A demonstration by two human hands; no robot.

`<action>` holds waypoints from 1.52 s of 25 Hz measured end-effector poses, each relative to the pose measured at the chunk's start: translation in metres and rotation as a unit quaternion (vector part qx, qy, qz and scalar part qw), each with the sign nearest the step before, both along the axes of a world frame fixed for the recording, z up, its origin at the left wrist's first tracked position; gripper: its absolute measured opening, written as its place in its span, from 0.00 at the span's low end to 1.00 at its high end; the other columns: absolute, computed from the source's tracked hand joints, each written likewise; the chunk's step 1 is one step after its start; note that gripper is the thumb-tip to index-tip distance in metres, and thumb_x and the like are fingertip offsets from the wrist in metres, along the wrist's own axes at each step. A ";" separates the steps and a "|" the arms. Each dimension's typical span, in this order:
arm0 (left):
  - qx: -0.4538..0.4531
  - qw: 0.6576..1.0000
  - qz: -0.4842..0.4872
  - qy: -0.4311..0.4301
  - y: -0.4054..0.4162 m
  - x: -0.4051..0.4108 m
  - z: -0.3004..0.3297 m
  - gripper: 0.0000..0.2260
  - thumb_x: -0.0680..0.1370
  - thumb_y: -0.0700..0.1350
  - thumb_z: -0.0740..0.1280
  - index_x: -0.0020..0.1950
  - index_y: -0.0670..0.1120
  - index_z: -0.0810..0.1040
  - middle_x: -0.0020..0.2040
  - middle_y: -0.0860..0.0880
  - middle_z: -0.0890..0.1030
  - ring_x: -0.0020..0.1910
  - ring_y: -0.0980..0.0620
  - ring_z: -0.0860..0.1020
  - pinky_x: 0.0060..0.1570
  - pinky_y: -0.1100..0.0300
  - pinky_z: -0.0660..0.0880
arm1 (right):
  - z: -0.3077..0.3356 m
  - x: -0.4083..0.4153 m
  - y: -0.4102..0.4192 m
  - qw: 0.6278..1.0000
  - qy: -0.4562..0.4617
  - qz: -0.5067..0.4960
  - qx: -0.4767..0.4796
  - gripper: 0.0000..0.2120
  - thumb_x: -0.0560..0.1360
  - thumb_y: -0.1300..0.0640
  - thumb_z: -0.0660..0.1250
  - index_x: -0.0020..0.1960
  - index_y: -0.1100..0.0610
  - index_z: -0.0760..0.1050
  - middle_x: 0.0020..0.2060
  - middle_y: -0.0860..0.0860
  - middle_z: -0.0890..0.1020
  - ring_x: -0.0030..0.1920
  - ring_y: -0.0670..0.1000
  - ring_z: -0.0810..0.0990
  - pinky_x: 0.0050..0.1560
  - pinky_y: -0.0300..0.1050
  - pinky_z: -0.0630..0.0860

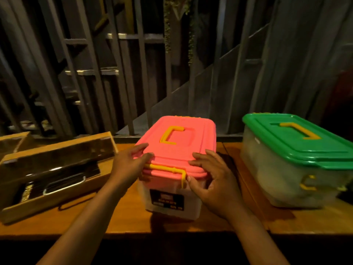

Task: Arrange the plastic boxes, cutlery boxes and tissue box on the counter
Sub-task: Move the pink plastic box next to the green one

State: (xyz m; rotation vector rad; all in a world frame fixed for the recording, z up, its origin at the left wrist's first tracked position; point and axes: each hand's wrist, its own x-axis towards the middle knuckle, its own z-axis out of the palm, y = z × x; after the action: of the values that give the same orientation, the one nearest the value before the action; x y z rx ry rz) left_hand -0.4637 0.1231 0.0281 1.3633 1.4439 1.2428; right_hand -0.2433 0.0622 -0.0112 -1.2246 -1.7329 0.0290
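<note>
Your hands on the pink box

Your left hand (131,159) and right hand (212,178) clasp the near corners of the pink box (175,169), mid-counter (114,222); an open cutlery box (53,175) lies left, its dim contents perhaps cutlery, and the green box (298,161) stands right

1. Bench (122,220): bare wood along the near edge, open for passage in front of all boxes.
2. Pink-lidded plastic box (177,150): mid-bench; both hands, left hand (128,163) and right hand (212,180), occupy its near corners.
3. Gap, left: narrow strip between the pink-lidded box and the wooden cutlery box (55,175), filled by the left forearm.
4. Gap, right: bare strip toward the green-lidded plastic box (298,159), partly taken by the right hand.
5. Rear: metal railing (122,83) stands close behind the bench.
</note>
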 end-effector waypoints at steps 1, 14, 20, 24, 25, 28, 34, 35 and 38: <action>0.017 1.000 -0.002 0.014 -0.007 0.005 0.000 0.19 0.74 0.45 0.72 0.65 0.52 0.78 0.58 0.50 0.78 0.27 0.59 0.81 0.26 0.63 0.77 | -0.002 0.002 -0.004 1.000 0.006 -0.020 0.009 0.17 0.69 0.45 0.67 0.55 0.50 0.80 0.61 0.44 0.79 0.69 0.48 0.69 0.71 0.45 0.65; 0.080 0.973 -0.007 0.216 -0.007 0.129 -0.022 0.31 0.71 0.66 0.68 0.71 0.55 0.70 0.67 0.46 0.75 0.62 0.44 0.75 0.56 0.48 0.77 | -0.002 0.095 -0.019 0.975 -0.038 -0.217 -0.008 0.27 0.69 0.30 0.62 0.55 0.50 0.72 0.58 0.48 0.77 0.69 0.56 0.70 0.72 0.60 0.61; 0.090 0.967 0.043 0.236 -0.004 0.174 -0.024 0.31 0.70 0.66 0.66 0.70 0.55 0.72 0.64 0.46 0.77 0.58 0.44 0.77 0.52 0.52 0.76 | 0.003 0.140 -0.006 0.955 -0.143 -0.259 -0.028 0.30 0.71 0.27 0.54 0.57 0.50 0.72 0.57 0.49 0.80 0.69 0.57 0.71 0.72 0.67 0.50; 0.087 0.964 0.058 0.243 -0.002 0.178 -0.028 0.32 0.69 0.69 0.63 0.70 0.57 0.72 0.65 0.46 0.77 0.58 0.43 0.77 0.53 0.48 0.78 | -0.001 0.142 -0.003 0.953 -0.151 -0.261 -0.017 0.32 0.72 0.28 0.53 0.58 0.53 0.72 0.57 0.51 0.80 0.68 0.59 0.71 0.72 0.67 0.49; 0.092 0.961 0.064 0.252 -0.002 0.177 -0.029 0.31 0.70 0.68 0.63 0.69 0.57 0.72 0.65 0.46 0.77 0.59 0.43 0.77 0.53 0.49 0.78 | -0.001 0.142 -0.003 0.953 -0.155 -0.261 -0.019 0.32 0.72 0.28 0.53 0.59 0.53 0.72 0.57 0.52 0.80 0.69 0.59 0.71 0.72 0.67 0.49; 0.112 0.955 0.066 0.266 -0.007 0.176 -0.028 0.26 0.73 0.65 0.63 0.69 0.56 0.72 0.64 0.45 0.77 0.58 0.44 0.77 0.50 0.55 0.73 | -0.002 0.142 -0.005 0.952 -0.164 -0.258 -0.021 0.32 0.73 0.28 0.50 0.59 0.53 0.70 0.58 0.52 0.78 0.69 0.61 0.70 0.72 0.68 0.50; 0.113 0.942 0.073 0.308 -0.033 0.176 -0.028 0.22 0.78 0.65 0.54 0.68 0.58 0.68 0.67 0.46 0.72 0.58 0.43 0.76 0.49 0.50 0.77 | -0.003 0.145 -0.008 0.954 -0.179 -0.241 -0.025 0.30 0.74 0.30 0.51 0.61 0.53 0.71 0.61 0.52 0.77 0.70 0.61 0.68 0.72 0.69 0.48; 0.126 0.933 0.074 0.330 -0.041 0.173 -0.028 0.22 0.78 0.64 0.54 0.68 0.58 0.68 0.69 0.46 0.71 0.61 0.43 0.75 0.52 0.50 0.77 | -0.002 0.145 -0.009 0.954 -0.176 -0.240 -0.029 0.29 0.74 0.31 0.52 0.61 0.53 0.72 0.62 0.52 0.77 0.70 0.61 0.68 0.72 0.70 0.48; 0.156 0.905 0.083 0.387 -0.068 0.150 -0.028 0.21 0.79 0.60 0.57 0.71 0.58 0.67 0.75 0.47 0.67 0.72 0.45 0.65 0.63 0.49 0.69 | 0.003 0.118 -0.020 0.963 -0.150 -0.223 -0.025 0.27 0.74 0.35 0.56 0.64 0.49 0.74 0.68 0.52 0.74 0.73 0.59 0.64 0.71 0.71 0.50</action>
State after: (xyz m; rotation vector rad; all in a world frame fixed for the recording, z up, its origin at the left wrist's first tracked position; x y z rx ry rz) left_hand -0.3141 0.0552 -0.0002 2.1488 1.9770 1.1116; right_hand -0.1253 0.0418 -0.0079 -1.7023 -1.6739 -0.4002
